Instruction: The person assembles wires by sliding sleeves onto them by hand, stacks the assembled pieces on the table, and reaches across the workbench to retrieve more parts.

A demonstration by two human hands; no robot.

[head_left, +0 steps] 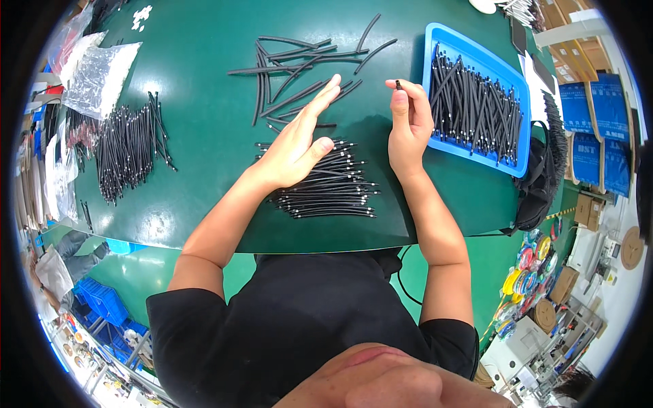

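Note:
My left hand (pixel 297 148) is stretched out flat, fingers together and thumb apart, over a stack of short black cables with whitish ends (pixel 330 194). It hides part of that stack. To the right, my right hand (pixel 411 126) is closed in a pinch, and the dark end of a black cable (pixel 398 86) shows between thumb and forefinger. The rest of that piece is hidden by the fingers. Loose black tubes (pixel 292 58) lie scattered beyond my left hand. Close beside my right hand stands a blue tray (pixel 430 51) full of black cables (pixel 476 109).
A big bundle of black cables (pixel 129 153) lies on the green table (pixel 194 122) at the left, near clear plastic bags (pixel 102 78). Small white pieces (pixel 141 17) are at the far left. A black bag (pixel 537 183) sits at the right edge, below a phone (pixel 518 34).

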